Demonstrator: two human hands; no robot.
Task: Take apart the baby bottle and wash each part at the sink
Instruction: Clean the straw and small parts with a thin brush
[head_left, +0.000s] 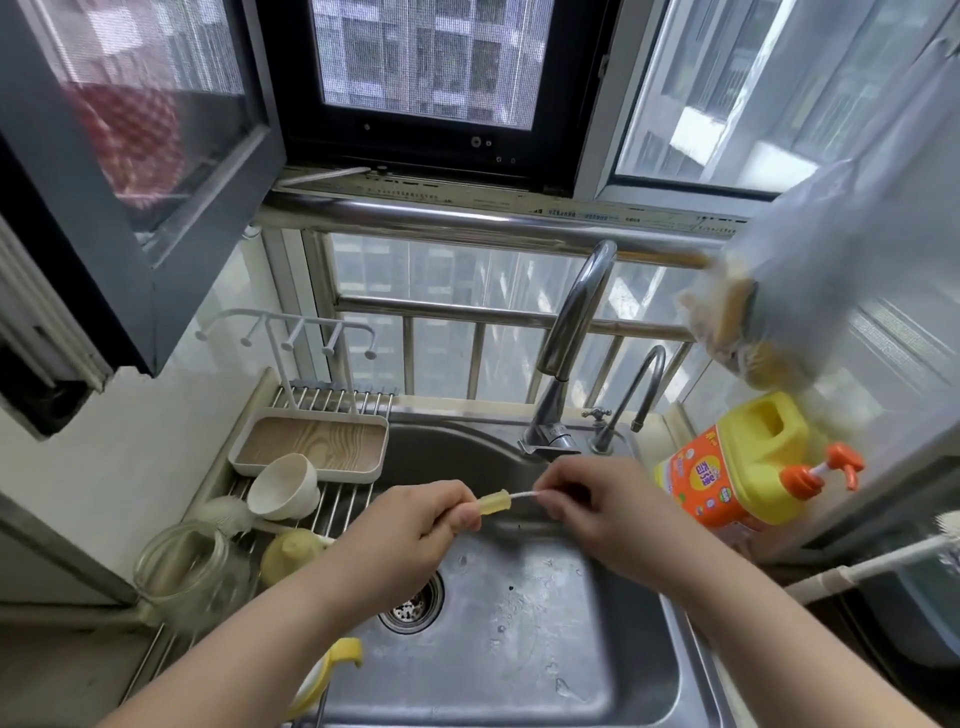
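Holding a small yellowish bottle part (492, 504) over the sink (545, 639) at frame centre, the left hand (415, 519) pinches it steady while the right hand (587, 499) pinches a thin white brush (524, 496) entering its end, probably so drips fall into the basin.

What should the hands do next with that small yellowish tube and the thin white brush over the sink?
Probably push the thin white brush further into the small translucent yellowish tube. The left hand pinches the tube, the right hand pinches the brush's other end, and only its tip seems to be inside, above the steel sink.
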